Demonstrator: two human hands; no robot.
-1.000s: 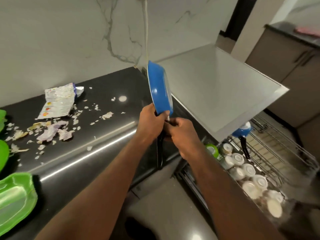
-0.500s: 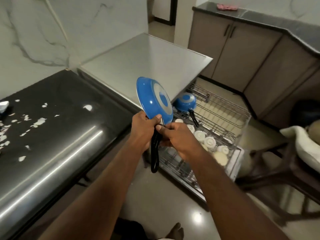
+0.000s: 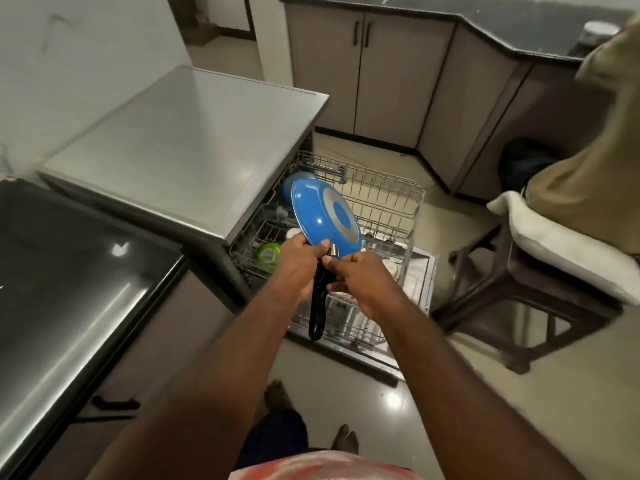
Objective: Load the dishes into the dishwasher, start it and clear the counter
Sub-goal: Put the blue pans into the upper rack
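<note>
A blue frying pan [image 3: 320, 216] with a black handle hangs tilted on edge above the dishwasher's pulled-out wire rack [image 3: 384, 199], its underside facing me. My left hand [image 3: 298, 268] grips the pan at the base of the handle, thumb on the blue rim. My right hand [image 3: 360, 282] pinches the top of the handle from the right. The rack holds another blue pan [image 3: 292, 181], a green cup [image 3: 267, 252] and several white cups, mostly hidden behind my hands. The dishwasher [image 3: 180, 143] has a flat steel top.
The black counter [image 3: 69, 278] lies at my left. A wooden chair [image 3: 540, 271] with a white cushion stands right of the open dishwasher door. Grey cabinets [image 3: 381, 74] line the far wall. My bare feet show on the tiled floor below.
I have turned right, away from the littered counter, and carried the pan in both hands from above the counter to above the rack. The grip is unchanged.
</note>
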